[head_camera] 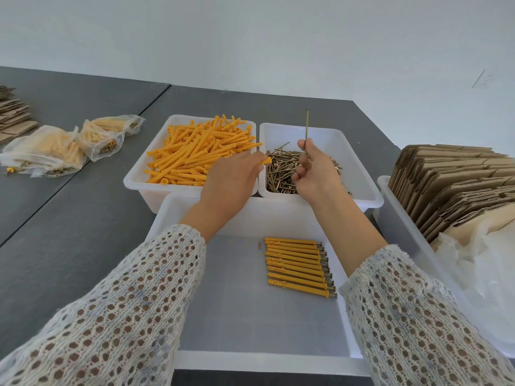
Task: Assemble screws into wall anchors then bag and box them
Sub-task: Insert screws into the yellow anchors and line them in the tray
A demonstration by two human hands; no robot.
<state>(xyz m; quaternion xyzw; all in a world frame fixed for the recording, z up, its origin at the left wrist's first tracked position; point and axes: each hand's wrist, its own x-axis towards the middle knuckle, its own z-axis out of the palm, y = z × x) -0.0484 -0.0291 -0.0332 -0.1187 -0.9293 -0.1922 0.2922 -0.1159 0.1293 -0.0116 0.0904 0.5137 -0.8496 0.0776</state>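
Observation:
My left hand (231,179) grips one orange wall anchor (265,161) at the right edge of the white bin of loose orange anchors (195,151). My right hand (312,168) pinches a long screw (307,126) that stands upright above the white bin of loose screws (281,171). In the near white tray (242,316), several finished anchors with screws in them (299,266) lie side by side in a neat row.
Filled clear bags (69,146) lie on the grey table at the left, beside flat cardboard pieces (14,115). A white bin at the right holds folded cardboard boxes (451,188) and clear plastic bags (485,268). A white wall stands behind.

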